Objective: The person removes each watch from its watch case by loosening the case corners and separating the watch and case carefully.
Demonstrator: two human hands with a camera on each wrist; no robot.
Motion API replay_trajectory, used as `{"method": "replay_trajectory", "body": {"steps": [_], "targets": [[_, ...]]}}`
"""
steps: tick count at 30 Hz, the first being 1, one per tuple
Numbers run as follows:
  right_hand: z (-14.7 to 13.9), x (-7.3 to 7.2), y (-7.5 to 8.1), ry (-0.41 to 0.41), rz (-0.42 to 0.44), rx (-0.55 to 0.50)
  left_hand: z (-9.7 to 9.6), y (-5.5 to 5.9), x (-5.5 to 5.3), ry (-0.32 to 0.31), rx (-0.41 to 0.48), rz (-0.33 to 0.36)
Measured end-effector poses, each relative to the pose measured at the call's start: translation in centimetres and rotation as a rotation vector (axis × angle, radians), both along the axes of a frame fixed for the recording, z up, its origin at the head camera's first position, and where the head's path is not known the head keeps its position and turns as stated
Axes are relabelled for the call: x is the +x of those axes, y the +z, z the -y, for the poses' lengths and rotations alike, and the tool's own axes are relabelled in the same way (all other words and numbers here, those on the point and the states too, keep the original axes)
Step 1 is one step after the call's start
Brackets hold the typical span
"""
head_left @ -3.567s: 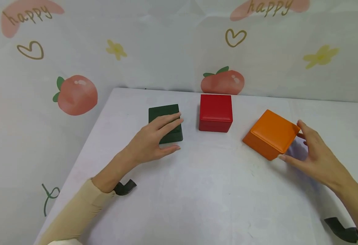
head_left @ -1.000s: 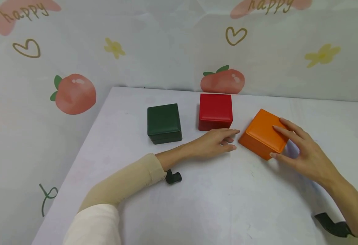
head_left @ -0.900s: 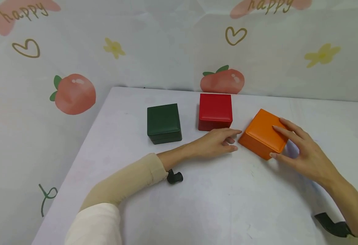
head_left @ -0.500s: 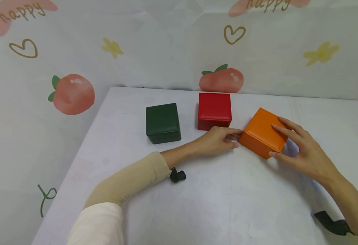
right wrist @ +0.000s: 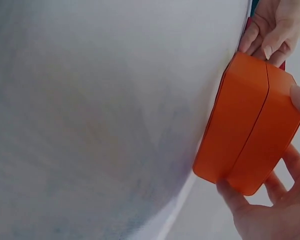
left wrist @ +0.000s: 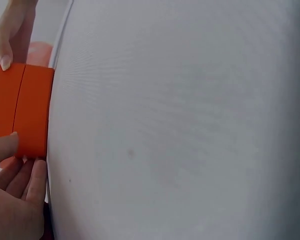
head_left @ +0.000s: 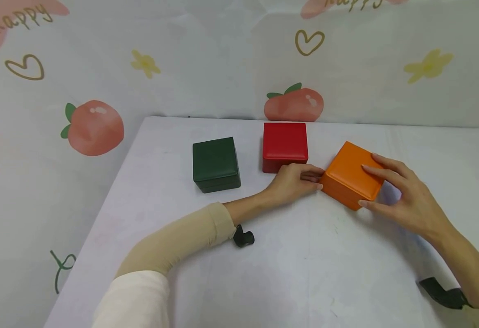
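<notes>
Left grip (head_left: 290,183) pinches the orange box's (head_left: 351,175) left corner, right grip (head_left: 412,199) holds its right side; desk (head_left: 288,278) spreads wide in front, red box (head_left: 285,142) near the back edge.

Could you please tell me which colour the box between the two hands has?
The box is orange; the head view shows it best.

On the table (head_left: 264,278), the middle box (head_left: 285,142) stands between the left box (head_left: 215,159) and right box (head_left: 348,174).
</notes>
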State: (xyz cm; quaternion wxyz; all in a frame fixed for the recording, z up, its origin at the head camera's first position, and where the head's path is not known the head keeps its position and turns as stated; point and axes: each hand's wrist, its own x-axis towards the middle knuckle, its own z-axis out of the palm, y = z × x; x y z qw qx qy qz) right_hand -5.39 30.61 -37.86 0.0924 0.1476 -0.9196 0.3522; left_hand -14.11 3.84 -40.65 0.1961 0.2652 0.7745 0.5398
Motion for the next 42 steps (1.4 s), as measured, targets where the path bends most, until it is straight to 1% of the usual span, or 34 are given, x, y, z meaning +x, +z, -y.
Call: {"method": "replay_trajectory", "body": {"steps": [3,8,15,20,23,27,29,37,40,42], "targets": [[0.0,-0.1,0.0,0.006,-0.01,0.006,-0.1,-0.1,0.0,0.028,0.012,0.004],[0.0,-0.2,-0.1,0.013,-0.009,0.007,-0.1,-0.1,0.1,0.047,-0.003,-0.007],[-0.1,-0.3,-0.1,0.009,-0.003,-0.018,-0.2,-0.3,0.0,0.077,-0.021,0.017],[-0.1,-0.5,-0.2,0.002,0.001,-0.039,-0.3,-0.3,0.1,0.106,-0.02,0.018],[-0.2,-0.6,-0.2,-0.006,0.018,-0.049,-0.3,-0.3,0.2,0.122,0.021,0.08],[-0.3,-0.8,-0.1,-0.008,0.056,-0.077,-0.4,-0.2,0.3,0.147,0.107,0.215],[-0.4,-0.9,0.0,0.0,0.068,-0.094,-0.5,-0.2,0.3,0.154,0.141,0.265],[-0.7,-1.4,0.2,0.027,0.102,-0.156,-0.7,-0.2,0.3,0.165,0.209,0.389],[-0.8,-1.5,0.2,0.035,0.116,-0.184,-0.6,-0.1,0.2,0.171,0.216,0.423],[-1.0,-1.6,0.1,0.034,0.129,-0.2,-0.6,-0.1,0.2,0.173,0.218,0.433]]}}
